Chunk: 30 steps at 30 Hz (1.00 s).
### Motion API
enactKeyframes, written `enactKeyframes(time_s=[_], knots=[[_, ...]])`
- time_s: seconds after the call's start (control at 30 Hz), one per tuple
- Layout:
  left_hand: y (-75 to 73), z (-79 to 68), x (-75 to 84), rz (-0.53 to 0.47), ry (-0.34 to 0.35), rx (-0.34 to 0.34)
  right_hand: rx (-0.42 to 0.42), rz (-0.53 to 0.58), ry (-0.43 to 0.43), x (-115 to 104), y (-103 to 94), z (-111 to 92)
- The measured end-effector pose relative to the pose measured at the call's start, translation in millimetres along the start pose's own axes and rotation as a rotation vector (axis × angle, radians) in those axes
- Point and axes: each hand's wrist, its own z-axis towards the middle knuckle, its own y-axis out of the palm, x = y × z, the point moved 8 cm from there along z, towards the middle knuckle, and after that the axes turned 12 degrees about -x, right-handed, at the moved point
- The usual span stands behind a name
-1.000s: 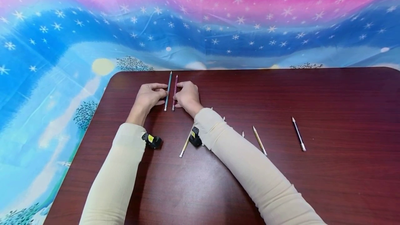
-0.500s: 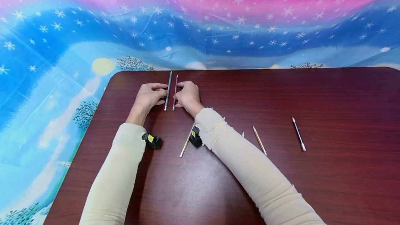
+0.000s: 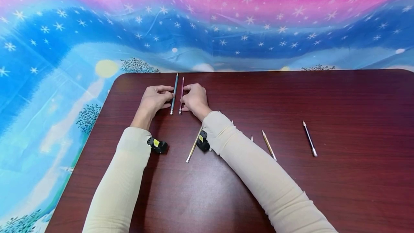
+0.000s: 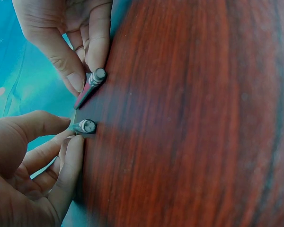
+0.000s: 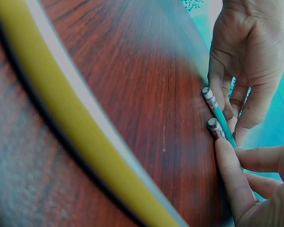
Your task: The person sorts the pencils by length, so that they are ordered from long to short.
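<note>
Hardly anything has moved. Left hand (image 3: 153, 99) pinches one blue pencil (image 3: 173, 101), right hand (image 3: 195, 98) one pink pencil (image 3: 182, 92). Two gold pencils (image 3: 269, 145) and one black pencil (image 3: 310, 138) lie nearer than both hands.

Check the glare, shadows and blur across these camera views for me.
Head view: white glare on the table, dark shadow beside the left sleeve, teal pencil and red pencil fairly clear; left wrist view: backdrop soft; right wrist view: lower left corner blurred, beside a large curved yellow band.
</note>
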Motion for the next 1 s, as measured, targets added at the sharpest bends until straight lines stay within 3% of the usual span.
enactKeyframes(time_s=[1.0], knots=[[-0.1,-1.2,0.1,0.007,0.001,0.004,-0.027,0.022,-0.021,0.8,-0.4,-0.9]])
